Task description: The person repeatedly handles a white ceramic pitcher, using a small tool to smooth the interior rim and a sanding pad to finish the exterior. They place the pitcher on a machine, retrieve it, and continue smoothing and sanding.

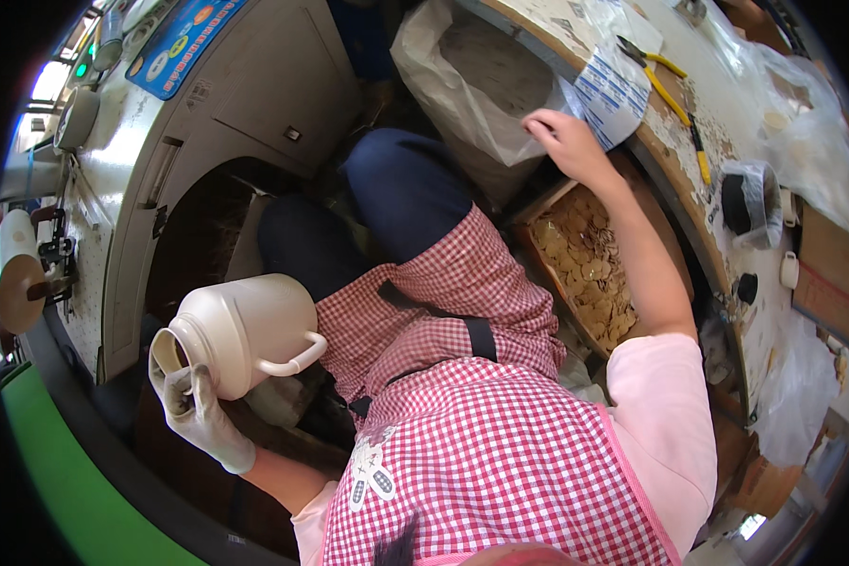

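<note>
My left hand, in a pale work glove, grips a cream plastic jug by the rim of its neck. The jug lies on its side against my left thigh, its mouth turned left and its looped handle toward me. Bare, my right hand reaches forward to the near edge of a large translucent plastic bag. Its thumb and fingers are pinched together over the bag's edge. Whether they hold the bag or a small piece cannot be made out.
Below my right forearm stands a box of thin tan scraps. Yellow-handled pliers and a yellow-black tool lie on the worn bench, beside clear plastic bags. A pale machine cabinet stands at the left.
</note>
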Motion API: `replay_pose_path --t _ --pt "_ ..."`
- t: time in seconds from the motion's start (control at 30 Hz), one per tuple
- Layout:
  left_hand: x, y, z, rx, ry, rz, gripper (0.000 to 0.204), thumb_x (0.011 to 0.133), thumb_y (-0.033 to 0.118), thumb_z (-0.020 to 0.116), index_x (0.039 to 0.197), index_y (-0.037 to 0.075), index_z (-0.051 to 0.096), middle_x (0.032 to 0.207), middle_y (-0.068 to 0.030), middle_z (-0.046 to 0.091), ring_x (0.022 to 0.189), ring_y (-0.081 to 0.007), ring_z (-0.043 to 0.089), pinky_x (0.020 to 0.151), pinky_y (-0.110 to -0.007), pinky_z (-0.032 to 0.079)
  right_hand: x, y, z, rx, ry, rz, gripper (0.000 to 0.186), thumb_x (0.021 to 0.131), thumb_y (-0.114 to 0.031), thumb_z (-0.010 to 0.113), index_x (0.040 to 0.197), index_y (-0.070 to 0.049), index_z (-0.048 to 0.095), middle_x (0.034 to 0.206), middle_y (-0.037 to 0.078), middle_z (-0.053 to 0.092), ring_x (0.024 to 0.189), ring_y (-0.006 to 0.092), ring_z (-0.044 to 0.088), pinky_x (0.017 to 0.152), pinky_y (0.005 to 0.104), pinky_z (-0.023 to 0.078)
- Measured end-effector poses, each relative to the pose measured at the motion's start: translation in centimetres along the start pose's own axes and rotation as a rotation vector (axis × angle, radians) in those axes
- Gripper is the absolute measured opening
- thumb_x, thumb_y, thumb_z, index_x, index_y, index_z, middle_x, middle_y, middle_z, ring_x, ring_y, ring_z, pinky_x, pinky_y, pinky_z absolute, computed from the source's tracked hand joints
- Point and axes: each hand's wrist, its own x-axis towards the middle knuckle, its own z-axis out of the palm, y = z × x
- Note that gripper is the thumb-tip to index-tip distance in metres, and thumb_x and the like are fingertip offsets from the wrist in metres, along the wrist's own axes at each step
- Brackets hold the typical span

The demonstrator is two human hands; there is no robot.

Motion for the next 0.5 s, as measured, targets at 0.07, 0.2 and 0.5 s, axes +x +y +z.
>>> replay_pose_path --t 0.07,0.2,0.5 --pt "0.3 0.6 0.3 -0.009 -0.097 0.046 0.023 0.08 0.011 0.08 0.074 -0.001 0.062 0.146 -0.0263 0.056 0.128 -0.0316 0.057 0.107 -0.041 0.042 6.0 6.4 5.6 -0.267 0.086 -0.036 0.025 0.101 -0.018 0.054 0.109 -0.003 0.072 0.105 0.022 0.071 0.101 0.0409 0.068 0.087 0.047 0.055" --pt "0.8 1.3 -0.1 0.082 -0.162 0.063 0.019 0.07 0.007 0.082 0.073 -0.002 0.065 0.144 -0.0312 0.056 0.128 -0.0405 0.06 0.107 -0.046 0.047 18.0 20.3 16.8 -0.658 -0.083 0.25 0.025 0.101 -0.016 0.055 0.116 -0.007 0.071 0.115 0.022 0.072 0.106 0.0382 0.071 0.085 0.0495 0.059" --pt "1.5 0.3 -0.3 -0.112 -0.119 0.058 0.029 0.068 0.013 0.094 0.084 0.006 0.071 0.144 -0.0276 0.056 0.13 -0.0371 0.059 0.106 -0.045 0.048 18.4 21.2 13.3 -0.389 -0.089 0.066 0.029 0.089 -0.025 0.07 0.091 0.003 0.071 0.09 0.02 0.073 0.087 0.0452 0.067 0.08 0.0516 0.052"
